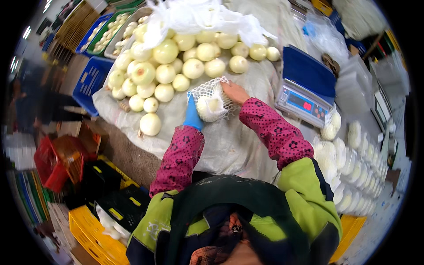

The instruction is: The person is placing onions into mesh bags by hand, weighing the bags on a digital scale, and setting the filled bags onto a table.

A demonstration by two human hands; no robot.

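My left hand (193, 114), in a blue glove, grips the left side of a white mesh net bag (206, 90). My bare right hand (234, 92) holds the net's upper right edge. Inside the net is a peeled onion (212, 105), partly covered by a white band of the bag. Many peeled onions (193, 68) are heaped just beyond my hands, and one peeled onion (150, 124) sits apart to the left. White plastic bags (205, 20) lie over the back of the heap. My fingertips are partly hidden by the netting.
A blue-topped digital scale (303, 99) stands at the right, with netted onions (331, 126) beside it. Rows of packed onions (354, 169) lie farther right. At the left are a blue crate (92, 82), a red basket (49, 165) and a yellow crate (96, 238). Woven sheeting (232, 149) covers the work surface.
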